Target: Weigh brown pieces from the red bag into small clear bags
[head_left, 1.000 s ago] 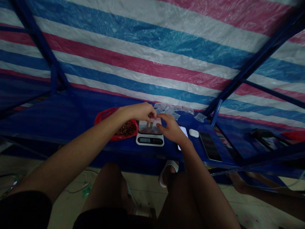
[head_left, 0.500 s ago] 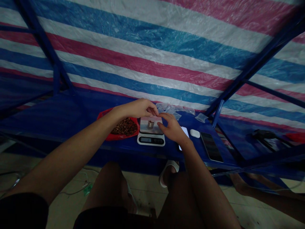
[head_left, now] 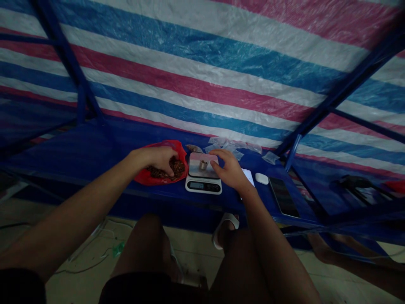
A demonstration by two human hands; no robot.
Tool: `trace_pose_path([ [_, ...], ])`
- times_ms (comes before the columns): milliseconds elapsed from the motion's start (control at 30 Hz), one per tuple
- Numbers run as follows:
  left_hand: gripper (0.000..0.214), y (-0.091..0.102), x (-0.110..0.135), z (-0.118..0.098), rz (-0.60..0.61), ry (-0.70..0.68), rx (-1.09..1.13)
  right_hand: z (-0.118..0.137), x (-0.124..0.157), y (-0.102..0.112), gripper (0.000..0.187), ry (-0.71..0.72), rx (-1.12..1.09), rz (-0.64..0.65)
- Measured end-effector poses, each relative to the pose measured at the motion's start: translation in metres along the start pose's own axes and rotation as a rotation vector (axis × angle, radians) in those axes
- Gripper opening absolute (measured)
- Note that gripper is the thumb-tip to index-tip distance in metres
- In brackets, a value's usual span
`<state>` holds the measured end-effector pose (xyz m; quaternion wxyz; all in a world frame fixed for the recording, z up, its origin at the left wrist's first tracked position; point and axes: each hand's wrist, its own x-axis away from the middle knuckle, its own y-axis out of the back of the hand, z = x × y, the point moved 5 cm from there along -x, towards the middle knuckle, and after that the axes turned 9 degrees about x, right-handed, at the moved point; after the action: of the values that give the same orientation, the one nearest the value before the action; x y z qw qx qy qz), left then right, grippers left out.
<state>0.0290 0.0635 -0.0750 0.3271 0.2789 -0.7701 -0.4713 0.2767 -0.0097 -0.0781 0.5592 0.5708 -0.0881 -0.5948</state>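
Brown bits point(head_left: 179, 168) look light, best pinched; can't tell if my left grip point(head_left: 162, 159) holds any; right grip point(head_left: 227, 168) gapes.

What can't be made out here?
Scale display: head view, digits too small and blurred.
Left hand: head view, its grip hidden by itself and brown pieces.
Metal cup contents: head view, too small to identify.
Lit screen: head view, partly covered by right wrist.

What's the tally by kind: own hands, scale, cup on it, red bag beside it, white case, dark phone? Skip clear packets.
Hands: 2 (left hand, right hand)
Scale: 1
Cup: 1
Red bag: 1
White case: 1
Dark phone: 1
Total: 7
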Motion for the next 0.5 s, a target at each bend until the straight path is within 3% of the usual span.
trace_pose_path([
  [167, 0.034, -0.004, -0.007, -0.015, -0.023, -0.019, 0.001, 0.005, -0.001, -0.004, 0.029, 0.021, -0.006, 0.008],
  [500, 0.026, 0.012, -0.008, 0.005, -0.04, -0.06, 0.09, 0.004, -0.001, -0.001, 0.028, 0.013, -0.004, 0.002],
])
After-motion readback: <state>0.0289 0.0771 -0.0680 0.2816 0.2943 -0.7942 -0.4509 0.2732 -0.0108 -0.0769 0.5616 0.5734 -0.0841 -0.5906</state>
